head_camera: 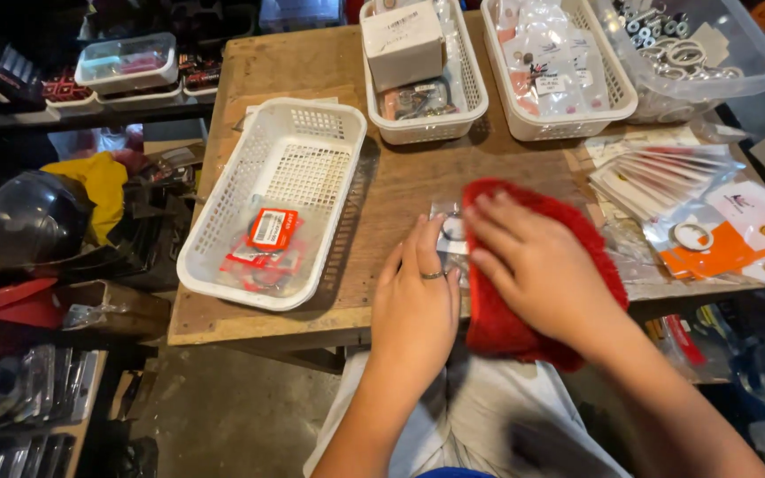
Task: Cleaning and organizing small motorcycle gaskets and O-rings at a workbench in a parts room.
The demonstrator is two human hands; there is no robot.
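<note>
- Pressing flat on the wooden table (312,66), the left hand (418,301) has its fingers together and extended, the tips resting on a small clear packet (450,227) that seems to hold a ring-shaped part
- The right hand (537,265) lies palm down on a red fuzzy cloth (498,327), fingers slightly spread and gripping nothing, their tips at the packet's right edge
- The packet sits just ahead of both hands, between their fingertips and touching the cloth's left edge; the left hand covers its lower part, so its long axis cannot be told
- A white basket (223,212) with red-labelled packets stands well to the left; more baskets line the far edge
</note>
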